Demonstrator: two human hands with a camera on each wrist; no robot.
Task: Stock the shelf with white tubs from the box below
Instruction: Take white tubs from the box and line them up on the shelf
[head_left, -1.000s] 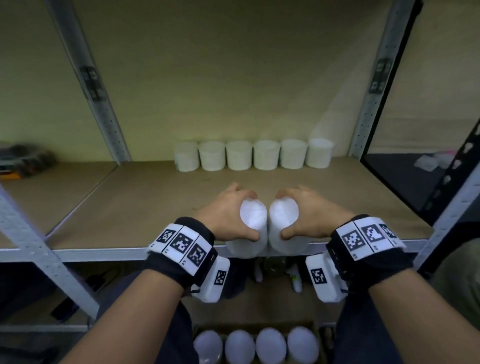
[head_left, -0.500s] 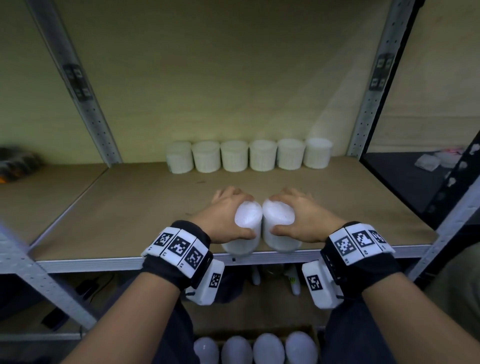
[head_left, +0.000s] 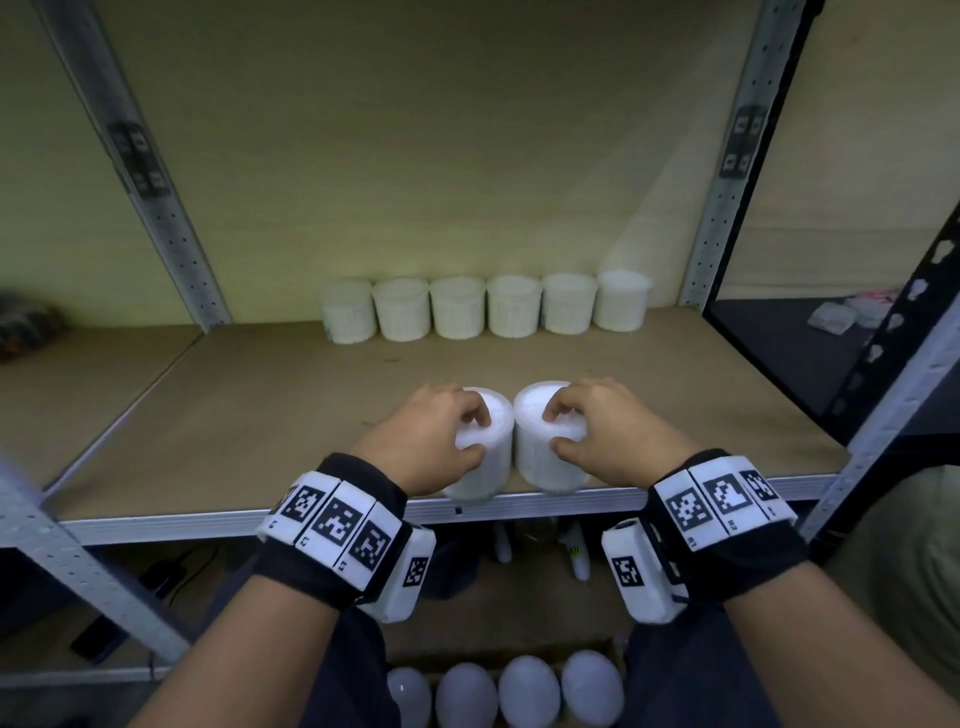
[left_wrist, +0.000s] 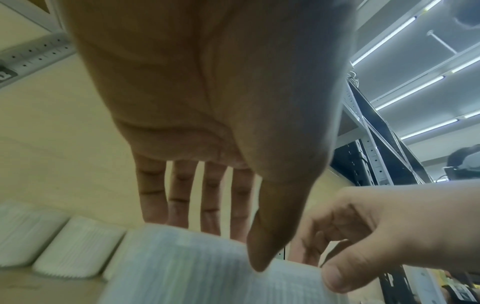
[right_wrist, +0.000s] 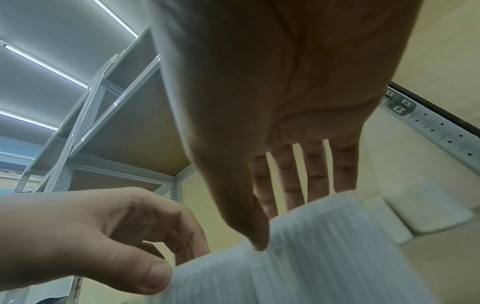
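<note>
Two white ribbed tubs stand side by side at the front edge of the shelf board (head_left: 249, 415). My left hand (head_left: 475, 436) grips the left tub (head_left: 480, 483) from above, fingers over its far rim and thumb on its near side. My right hand (head_left: 556, 431) grips the right tub (head_left: 543, 470) the same way. The left wrist view shows the left tub (left_wrist: 194, 267) under my thumb, and the right wrist view shows the right tub (right_wrist: 324, 257). Several tubs form a back row (head_left: 483, 312). The box below (head_left: 498, 691) holds more tubs.
Perforated metal uprights (head_left: 171, 218) (head_left: 727, 208) frame the bay. The board between the held tubs and the back row is bare. A dark neighbouring shelf (head_left: 779, 353) at right carries small packets. Bottles (head_left: 576, 551) stand on the level under the shelf rail (head_left: 182, 525).
Both hands have carried the two tubs forward from in front of the shelf rail onto the front of the board. The hands still hold them.
</note>
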